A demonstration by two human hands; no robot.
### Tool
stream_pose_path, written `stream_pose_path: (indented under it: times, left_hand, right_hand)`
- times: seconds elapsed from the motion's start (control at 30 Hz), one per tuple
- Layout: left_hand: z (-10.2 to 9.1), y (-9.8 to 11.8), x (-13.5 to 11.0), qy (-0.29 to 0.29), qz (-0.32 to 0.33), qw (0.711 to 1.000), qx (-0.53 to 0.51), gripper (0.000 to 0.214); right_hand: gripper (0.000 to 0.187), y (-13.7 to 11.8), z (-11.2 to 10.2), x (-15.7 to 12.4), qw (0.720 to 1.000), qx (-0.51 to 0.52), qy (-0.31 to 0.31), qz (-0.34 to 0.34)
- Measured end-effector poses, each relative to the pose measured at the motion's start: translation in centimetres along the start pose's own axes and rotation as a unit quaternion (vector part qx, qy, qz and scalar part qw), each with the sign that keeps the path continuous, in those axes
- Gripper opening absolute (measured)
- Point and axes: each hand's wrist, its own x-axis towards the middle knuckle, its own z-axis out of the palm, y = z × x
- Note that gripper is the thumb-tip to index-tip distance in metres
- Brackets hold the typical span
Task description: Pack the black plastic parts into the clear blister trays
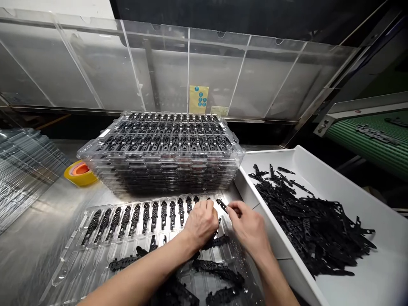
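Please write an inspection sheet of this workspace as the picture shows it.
Surface: shiny metal table.
Job's things: clear plastic tray, top row nearly filled with black plastic strips; loose strips lower down.
Clutter: yellow tape roll; stack of filled clear trays; empty clear trays.
Grips: left hand on the tray; right hand pinches one strip.
Cables: nothing seen.
Surroundings: white bin of strips, green conveyor, clear guard panel.

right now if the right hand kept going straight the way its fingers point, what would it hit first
Probably the black part at the right hand's fingertips, then the stack of filled trays beyond; depth is hard to judge.
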Motion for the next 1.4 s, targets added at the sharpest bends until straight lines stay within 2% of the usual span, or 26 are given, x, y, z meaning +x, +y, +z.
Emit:
stream_pose_path:
  times: [0.13, 0.23, 0.37, 0.5, 0.6, 0.73, 0.87, 1.03, 1.13, 1.2, 1.3, 1.4]
  left_hand:
    - [0.0, 0.6, 1.0, -0.02, 0.038, 0.999, -0.004, 0.022]
    - [0.2, 0.2, 1.6, -0.037, 0.054, 0.998, -0.027, 0.017]
    - [0.5, -1.5, 0.9, -0.039, 0.044, 0.994, -0.088, 0.018]
    - [0.7, -3.2, -0.2, -0.013, 0.0, 0.988, -0.151, 0.024]
    - [0.9, -3.9, -0.2, 0.0, -0.03, 0.985, -0.169, 0.021]
    - [1.1, -3.9, 0.8, -0.001, -0.047, 0.985, -0.169, 0.01]
    - [1.1, -3.4, 1.4, 0.005, -0.059, 0.987, -0.152, 0.009]
    - [-0.3, -3.2, 0.8, 0.014, -0.045, 0.987, -0.155, 0.01]
    - [-2.4, -4.9, -1.8, 0.023, -0.066, 0.984, -0.164, 0.01]
    - [-3.9, -6.6, -5.3, 0.027, -0.105, 0.975, -0.195, 0.01]
    - [-5.3, -9.1, -13.4, 0.029, -0.204, 0.954, -0.217, 0.014]
    - [-5.0, -10.4, -22.4, 0.028, -0.334, 0.933, -0.134, 0.019]
  right_hand:
    - [0.019, -1.0, 1.9, 3.7, 0.999, -0.036, -0.018, 0.005]
    - [0.02, -1.0, 2.8, 4.6, 0.997, -0.065, -0.032, -0.002]
    - [0.02, -0.8, 3.2, 4.7, 0.994, -0.088, -0.053, -0.029]
    - [0.023, -0.4, 3.6, 4.6, 0.991, -0.11, -0.056, -0.05]
    - [0.025, 0.0, 3.8, 4.4, 0.988, -0.122, -0.055, -0.077]
    - [0.026, 0.7, 3.8, 4.5, 0.982, -0.122, -0.07, -0.123]
    - [0.026, 1.2, 3.9, 4.6, 0.98, -0.108, -0.062, -0.158]
    - [0.025, 2.1, 3.3, 3.6, 0.977, -0.103, -0.042, -0.183]
    - [0.024, 2.9, 1.9, 2.0, 0.971, -0.096, -0.047, -0.212]
    - [0.026, 3.0, 1.1, 0.8, 0.962, -0.082, -0.061, -0.251]
    - [0.029, 1.5, 1.7, -0.8, 0.938, -0.062, -0.08, -0.331]
    - [0.032, -2.5, 5.0, -2.9, 0.913, -0.073, -0.105, -0.386]
